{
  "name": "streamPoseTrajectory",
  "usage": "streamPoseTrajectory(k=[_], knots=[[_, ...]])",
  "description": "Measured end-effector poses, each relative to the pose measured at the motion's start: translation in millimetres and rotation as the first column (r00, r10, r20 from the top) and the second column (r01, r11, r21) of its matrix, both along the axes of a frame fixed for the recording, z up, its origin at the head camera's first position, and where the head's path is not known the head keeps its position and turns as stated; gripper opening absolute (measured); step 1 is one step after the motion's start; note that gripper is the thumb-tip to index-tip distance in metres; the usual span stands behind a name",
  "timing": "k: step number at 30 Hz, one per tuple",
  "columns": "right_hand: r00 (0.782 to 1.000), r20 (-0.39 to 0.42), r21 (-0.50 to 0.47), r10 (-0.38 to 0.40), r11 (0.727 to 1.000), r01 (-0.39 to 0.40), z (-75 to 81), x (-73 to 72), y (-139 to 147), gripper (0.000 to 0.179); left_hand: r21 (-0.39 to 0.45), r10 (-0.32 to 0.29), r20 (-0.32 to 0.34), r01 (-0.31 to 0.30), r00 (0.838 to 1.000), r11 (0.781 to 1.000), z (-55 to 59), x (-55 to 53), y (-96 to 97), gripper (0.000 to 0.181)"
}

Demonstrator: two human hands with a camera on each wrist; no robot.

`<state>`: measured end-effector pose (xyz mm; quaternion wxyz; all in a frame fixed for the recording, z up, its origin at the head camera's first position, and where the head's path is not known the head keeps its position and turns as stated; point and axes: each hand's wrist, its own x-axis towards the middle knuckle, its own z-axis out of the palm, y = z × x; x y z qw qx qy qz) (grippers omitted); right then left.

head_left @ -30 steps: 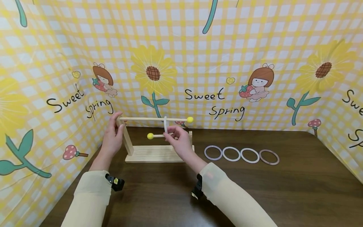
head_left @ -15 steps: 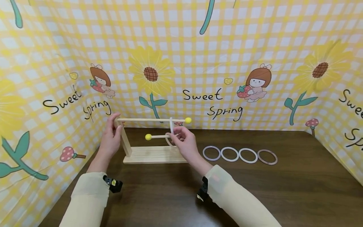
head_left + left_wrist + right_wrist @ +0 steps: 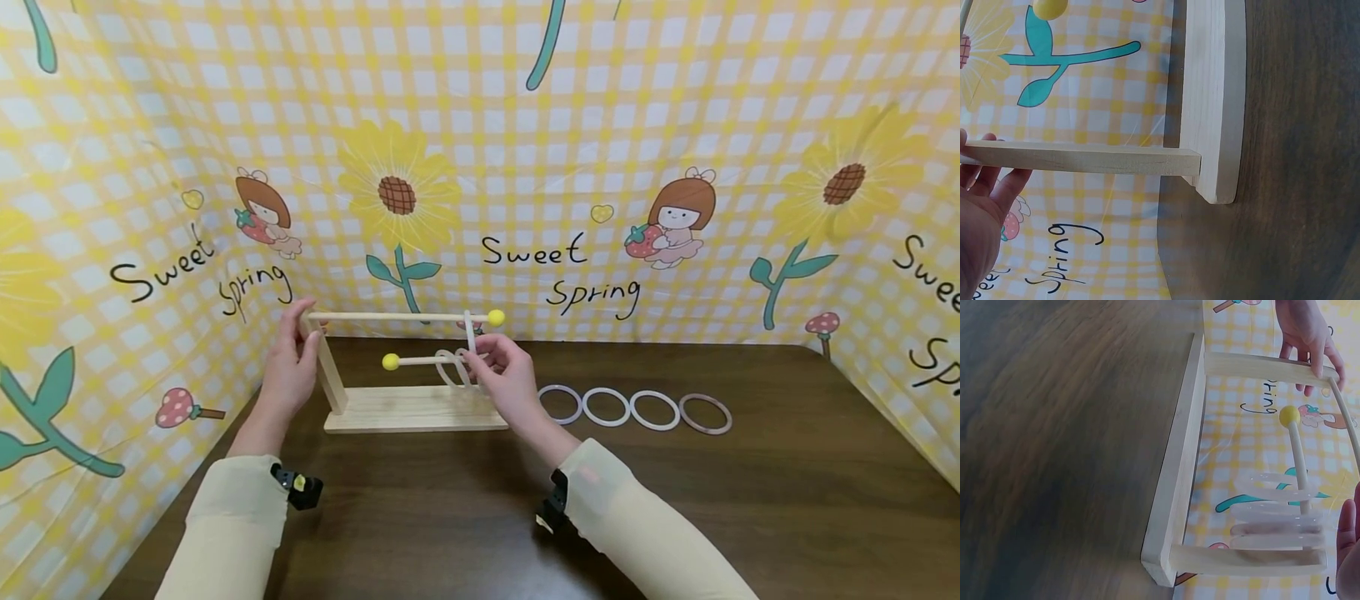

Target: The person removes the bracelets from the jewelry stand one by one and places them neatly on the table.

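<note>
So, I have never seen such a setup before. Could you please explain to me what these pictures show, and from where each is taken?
There is no machine here, only a person's bare left hand and right hand. The wide picture is taken from the head, looking forward and down; the other two come from the wrist cameras. On the brown table is a wooden stand with two yellow-tipped rods. Beside it, four rings lie flat in a row. The left hand grips the top of the stand's left post. The right hand pinches a pale ring that is around the upper rod. The right wrist view also shows several more rings around the lower rod.
</note>
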<state>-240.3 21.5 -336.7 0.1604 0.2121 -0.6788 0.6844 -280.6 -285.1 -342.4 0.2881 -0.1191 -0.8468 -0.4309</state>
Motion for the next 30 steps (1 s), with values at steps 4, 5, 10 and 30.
streamPoseTrajectory(k=[4,5,10,30], knots=[[1.000,-0.004,-0.002,-0.006,1.000,0.006,-0.1,0.4,5,0.013,0.000,0.000,-0.006,0.000,1.000,1.000,0.3,0.7,0.6,0.045],[1.000,-0.008,-0.005,-0.006,1.000,0.006,-0.5,0.1,6,0.013,0.002,-0.003,-0.009,0.003,1.000,1.000,0.3,0.8,0.7,0.045],[1.000,-0.017,-0.020,0.007,1.000,-0.007,-2.5,-1.3,11,0.017,0.015,-0.012,-0.028,0.012,1.000,1.000,-0.2,0.7,0.5,0.045],[0.999,0.001,-0.070,-0.038,0.997,0.038,-2.9,-7.5,26,0.016,0.005,-0.017,-0.023,0.017,1.000,1.000,0.4,0.5,0.4,0.046]])
